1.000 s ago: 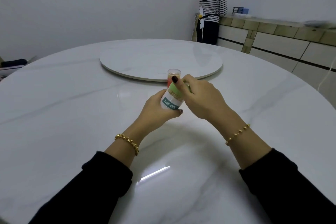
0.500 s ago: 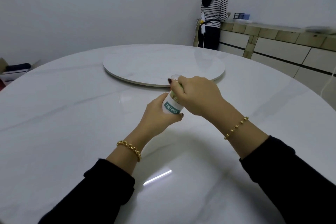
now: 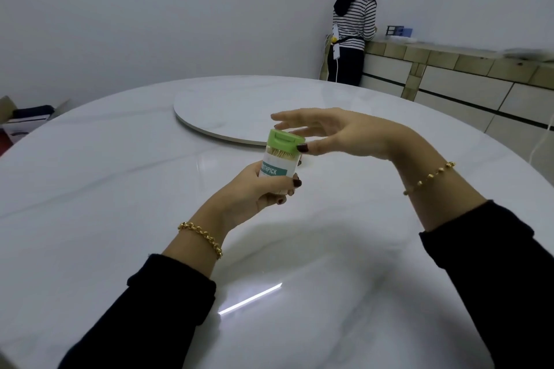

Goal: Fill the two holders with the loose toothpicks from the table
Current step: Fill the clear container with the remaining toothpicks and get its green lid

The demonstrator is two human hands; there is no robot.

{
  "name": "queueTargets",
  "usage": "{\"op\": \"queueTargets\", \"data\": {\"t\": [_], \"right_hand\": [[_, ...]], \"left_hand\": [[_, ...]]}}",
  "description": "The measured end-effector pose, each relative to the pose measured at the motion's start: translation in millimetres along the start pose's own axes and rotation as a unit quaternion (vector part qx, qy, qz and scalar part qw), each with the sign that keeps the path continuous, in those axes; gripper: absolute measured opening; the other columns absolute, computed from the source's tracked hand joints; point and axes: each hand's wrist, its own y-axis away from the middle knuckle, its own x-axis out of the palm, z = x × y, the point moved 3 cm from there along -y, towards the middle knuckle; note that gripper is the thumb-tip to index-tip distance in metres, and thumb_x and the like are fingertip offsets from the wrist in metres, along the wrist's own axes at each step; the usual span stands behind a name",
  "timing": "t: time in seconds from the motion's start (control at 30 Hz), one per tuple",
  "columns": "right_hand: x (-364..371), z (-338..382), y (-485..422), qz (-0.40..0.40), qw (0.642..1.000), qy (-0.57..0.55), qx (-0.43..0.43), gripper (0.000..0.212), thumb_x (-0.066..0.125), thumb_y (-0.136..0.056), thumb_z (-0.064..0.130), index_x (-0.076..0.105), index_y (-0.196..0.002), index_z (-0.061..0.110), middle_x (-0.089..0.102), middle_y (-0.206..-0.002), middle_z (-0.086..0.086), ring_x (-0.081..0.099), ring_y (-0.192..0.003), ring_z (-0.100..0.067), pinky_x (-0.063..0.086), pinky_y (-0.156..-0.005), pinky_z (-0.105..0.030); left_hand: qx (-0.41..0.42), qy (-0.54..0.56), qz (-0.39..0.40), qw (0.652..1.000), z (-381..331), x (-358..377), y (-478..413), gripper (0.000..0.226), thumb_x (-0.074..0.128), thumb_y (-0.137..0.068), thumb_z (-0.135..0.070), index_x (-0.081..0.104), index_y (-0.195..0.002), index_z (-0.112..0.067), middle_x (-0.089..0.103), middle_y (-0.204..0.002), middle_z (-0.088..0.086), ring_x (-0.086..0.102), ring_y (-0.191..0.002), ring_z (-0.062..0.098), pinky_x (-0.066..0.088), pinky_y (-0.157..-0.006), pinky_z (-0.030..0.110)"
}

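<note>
While left hand (image 3: 257, 189) grips, holder (image 3: 277, 163) near-upright, lid (image 3: 284, 139) up.

Plain white walls (image 3: 150, 9); far right a tiled counter (image 3: 449, 69), where a person (image 3: 353, 39) in stripes stands.

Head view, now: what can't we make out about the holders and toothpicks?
- Second holder: none shows; the held holder and the right hand block the table behind them.
- Fill level: toothpicks show only in the clear band under the green lid; the label hides the rest.
- Label: the left hand covers its start.
- Loose toothpicks: none discernible, possibly too thin against the pale marble.
</note>
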Motion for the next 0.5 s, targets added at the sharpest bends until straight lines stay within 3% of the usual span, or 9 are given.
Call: {"op": "queueTargets", "data": {"t": [0.13,0.2,0.27,0.37,0.43,0.5], "right_hand": [[2,0,-3,-0.012,1.000,0.017,-0.005,0.049,0.057,-0.093,0.004,0.052,-0.132,0.033,0.055,-0.133,0.014,0.055,-0.117,0.002,0.050,-0.091,-0.017],[3,2,-6,-0.048,0.997,0.061,0.016,0.040,0.062,-0.091,0.015,0.056,-0.127,0.031,0.060,-0.125,0.012,0.059,-0.109,-0.003,0.053,-0.088,-0.023],[5,4,-9,-0.101,0.985,0.129,0.046,0.033,0.064,-0.087,0.037,0.060,-0.118,0.028,0.064,-0.112,0.006,0.062,-0.097,-0.008,0.053,-0.079,-0.025],[15,7,-12,-0.197,0.948,0.236,0.089,0.052,0.051,-0.080,0.068,0.060,-0.099,0.021,0.059,-0.083,0.006,0.055,-0.076,-0.010,0.041,-0.058,-0.025],[21,10,-12,-0.220,0.924,0.295,0.101,0.071,0.034,-0.074,0.082,0.058,-0.094,0.018,0.057,-0.079,0.005,0.054,-0.075,-0.013,0.042,-0.059,-0.030],[20,10,-10,-0.198,0.935,0.270,0.113,0.084,0.021,-0.063,0.086,0.056,-0.097,0.018,0.061,-0.082,0.003,0.056,-0.076,-0.014,0.045,-0.062,-0.031]], "left_hand": [[0.004,-0.022,0.007,1.000,2,0,0,0.036,0.068,-0.067,-0.011,0.059,-0.101,-0.012,0.064,-0.081,0.004,0.059,-0.074,0.015,0.050,-0.065,0.023],[0.008,-0.070,-0.028,0.997,4,-2,0,0.036,0.072,-0.068,-0.014,0.059,-0.102,-0.011,0.065,-0.086,0.012,0.059,-0.078,0.018,0.052,-0.068,0.025],[0.026,-0.128,-0.076,0.988,4,-2,-1,0.033,0.076,-0.073,-0.015,0.059,-0.102,-0.012,0.064,-0.089,0.014,0.059,-0.078,0.020,0.053,-0.071,0.027],[0.053,-0.180,-0.127,0.974,3,-1,-2,0.027,0.074,-0.079,-0.017,0.058,-0.101,-0.018,0.061,-0.083,0.001,0.056,-0.071,0.014,0.050,-0.066,0.022],[0.054,-0.175,-0.128,0.975,3,0,-2,0.025,0.074,-0.079,-0.017,0.058,-0.099,-0.019,0.061,-0.083,0.000,0.056,-0.069,0.014,0.050,-0.067,0.024],[0.052,-0.163,-0.114,0.979,3,0,-2,0.024,0.074,-0.079,-0.016,0.059,-0.098,-0.016,0.061,-0.082,0.002,0.055,-0.069,0.015,0.051,-0.071,0.027]]}}
